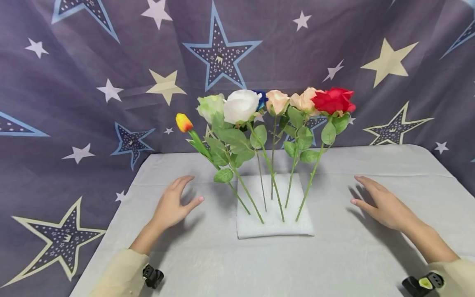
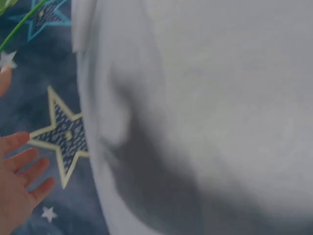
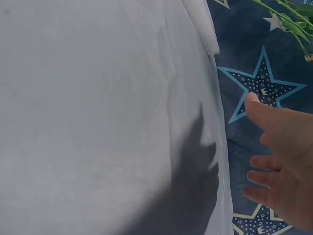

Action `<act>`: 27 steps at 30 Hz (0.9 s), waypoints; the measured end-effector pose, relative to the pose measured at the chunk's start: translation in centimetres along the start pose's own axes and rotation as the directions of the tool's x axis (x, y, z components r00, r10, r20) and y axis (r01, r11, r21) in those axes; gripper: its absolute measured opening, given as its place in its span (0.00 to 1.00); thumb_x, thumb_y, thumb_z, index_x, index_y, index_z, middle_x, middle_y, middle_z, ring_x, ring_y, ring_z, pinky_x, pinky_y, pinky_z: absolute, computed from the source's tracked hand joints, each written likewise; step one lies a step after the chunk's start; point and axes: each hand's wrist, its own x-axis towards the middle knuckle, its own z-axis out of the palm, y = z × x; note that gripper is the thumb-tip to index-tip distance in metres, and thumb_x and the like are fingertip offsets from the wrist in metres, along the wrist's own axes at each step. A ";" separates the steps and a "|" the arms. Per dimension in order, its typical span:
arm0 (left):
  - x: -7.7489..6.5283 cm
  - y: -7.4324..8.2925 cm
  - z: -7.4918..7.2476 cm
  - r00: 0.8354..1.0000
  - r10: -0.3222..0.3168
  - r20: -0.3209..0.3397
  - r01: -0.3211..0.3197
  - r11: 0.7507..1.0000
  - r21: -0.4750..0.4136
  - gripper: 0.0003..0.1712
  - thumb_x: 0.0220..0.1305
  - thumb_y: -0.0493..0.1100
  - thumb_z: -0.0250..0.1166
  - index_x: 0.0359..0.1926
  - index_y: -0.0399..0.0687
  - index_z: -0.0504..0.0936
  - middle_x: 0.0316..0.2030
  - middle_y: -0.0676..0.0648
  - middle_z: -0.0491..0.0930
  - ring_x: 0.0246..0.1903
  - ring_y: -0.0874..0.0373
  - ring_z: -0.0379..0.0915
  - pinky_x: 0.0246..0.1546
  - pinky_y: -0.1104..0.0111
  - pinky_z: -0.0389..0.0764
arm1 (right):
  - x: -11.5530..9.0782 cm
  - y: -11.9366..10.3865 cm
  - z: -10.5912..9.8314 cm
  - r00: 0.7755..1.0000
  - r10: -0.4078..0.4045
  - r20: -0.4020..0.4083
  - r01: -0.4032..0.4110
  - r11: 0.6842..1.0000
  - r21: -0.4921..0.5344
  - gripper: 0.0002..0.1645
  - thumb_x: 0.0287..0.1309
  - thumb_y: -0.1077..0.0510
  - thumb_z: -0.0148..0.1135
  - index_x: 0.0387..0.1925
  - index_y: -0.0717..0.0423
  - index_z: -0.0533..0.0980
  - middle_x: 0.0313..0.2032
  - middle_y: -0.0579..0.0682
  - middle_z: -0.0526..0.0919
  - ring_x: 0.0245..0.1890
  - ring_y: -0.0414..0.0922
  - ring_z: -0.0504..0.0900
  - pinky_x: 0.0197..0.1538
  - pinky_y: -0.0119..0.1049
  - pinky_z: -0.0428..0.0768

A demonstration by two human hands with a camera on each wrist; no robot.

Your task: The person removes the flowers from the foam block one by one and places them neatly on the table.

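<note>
Several artificial flowers stand upright in a white foam block in the head view. From left to right I see a yellow-orange tulip, a pale green flower, a white rose, a dark blue bloom partly hidden behind it, two peach roses and a red rose. My left hand is left of the block, thumb and fingers spread, touching nothing. On the right, apart from the block, my right hand holds nothing, its fingers relaxed.
A pale grey cloth covers the table. Behind it hangs a dark curtain printed with stars. The leafy stems lean outward above the block. A small black camera sits on my left wrist, another on my right.
</note>
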 end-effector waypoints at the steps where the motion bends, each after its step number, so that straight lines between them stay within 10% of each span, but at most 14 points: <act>1: 0.0 0.1 0.3 1.000 -0.005 0.004 0.005 1.000 -0.019 0.40 0.56 0.61 0.64 0.64 0.43 0.68 0.61 0.40 0.69 0.61 0.42 0.65 0.61 0.46 0.67 | 0.1 -0.1 0.0 1.000 -0.010 -0.010 0.010 1.000 0.010 0.42 0.60 0.45 0.59 0.67 0.62 0.58 0.62 0.71 0.64 0.60 0.70 0.63 0.57 0.66 0.63; 27: -0.3 4.3 5.3 0.951 -0.199 0.236 0.293 0.822 -0.489 0.30 0.59 0.45 0.65 0.60 0.35 0.71 0.58 0.39 0.74 0.54 0.45 0.74 0.54 0.55 0.77 | 1.2 -5.5 4.1 0.990 -0.137 0.026 0.135 0.989 0.066 0.34 0.58 0.47 0.61 0.60 0.63 0.68 0.56 0.62 0.75 0.57 0.60 0.73 0.60 0.57 0.70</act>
